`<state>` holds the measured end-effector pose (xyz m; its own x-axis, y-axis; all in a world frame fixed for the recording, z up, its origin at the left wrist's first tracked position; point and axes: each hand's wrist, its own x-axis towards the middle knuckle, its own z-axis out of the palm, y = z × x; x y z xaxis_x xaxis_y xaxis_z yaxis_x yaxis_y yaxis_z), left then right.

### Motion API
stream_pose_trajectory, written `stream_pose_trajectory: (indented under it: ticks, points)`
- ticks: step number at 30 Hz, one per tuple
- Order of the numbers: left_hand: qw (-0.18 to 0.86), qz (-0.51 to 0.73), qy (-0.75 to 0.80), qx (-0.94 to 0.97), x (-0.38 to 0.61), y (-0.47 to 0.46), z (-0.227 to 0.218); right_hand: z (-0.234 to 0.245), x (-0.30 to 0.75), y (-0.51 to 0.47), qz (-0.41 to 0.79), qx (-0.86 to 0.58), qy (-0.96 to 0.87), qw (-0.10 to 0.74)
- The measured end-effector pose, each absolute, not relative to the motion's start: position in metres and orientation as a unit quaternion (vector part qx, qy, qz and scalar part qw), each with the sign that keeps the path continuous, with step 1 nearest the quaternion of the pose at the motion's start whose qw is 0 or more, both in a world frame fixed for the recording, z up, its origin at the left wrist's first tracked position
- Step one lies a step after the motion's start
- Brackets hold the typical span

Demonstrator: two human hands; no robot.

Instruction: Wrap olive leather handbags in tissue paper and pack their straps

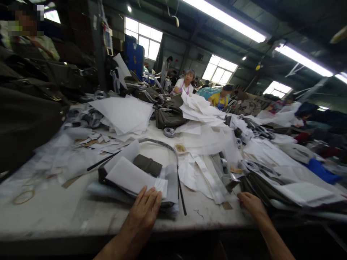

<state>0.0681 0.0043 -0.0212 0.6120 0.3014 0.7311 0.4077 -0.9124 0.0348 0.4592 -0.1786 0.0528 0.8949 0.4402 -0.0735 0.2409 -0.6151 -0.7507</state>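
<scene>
My left hand lies with fingers stretched flat on the near edge of a dark bag wrapped in white paper. A small dark olive wallet-like pouch rests on that paper, with a clear packet near my fingertips. A thin dark strap loops behind and beside the bag. To the right, my right hand has its fingers curled together by a stack of dark bags. Whatever is between those fingers, if anything, is too small to make out.
Loose white paper sheets and a dark handbag crowd the far table. Wrapped coils, a small dish and plastic bags lie around. Dark bags are heaped at left. Several co-workers are at the back.
</scene>
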Motion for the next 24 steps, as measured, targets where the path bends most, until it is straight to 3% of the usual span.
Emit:
stream_pose_trajectory:
  ticks: [6,10,13,16,21,24]
  points:
    - [0.06,-0.356,-0.216,-0.907,0.069,-0.004,-0.007,0.088,0.413,-0.125,0.199,-0.832,-0.38,0.352]
    - [0.046,-0.325,-0.224,-0.918,0.067,-0.007,-0.003,0.134,0.325,-0.05,0.351,-0.692,-0.59,0.224]
    - [0.031,-0.313,-0.23,-0.921,0.066,-0.008,-0.005,0.146,0.274,-0.002,0.397,-0.614,-0.67,0.13]
    - [0.021,-0.33,-0.232,-0.915,0.066,-0.009,-0.008,0.136,0.249,0.035,0.387,-0.582,-0.715,0.029]
    - [0.007,-0.381,-0.236,-0.894,0.068,-0.009,-0.009,0.116,0.23,0.071,0.267,-0.575,-0.76,-0.145]
    - [0.001,-0.364,-0.232,-0.902,0.067,-0.009,-0.01,0.114,0.217,0.08,0.196,-0.551,-0.79,-0.186]
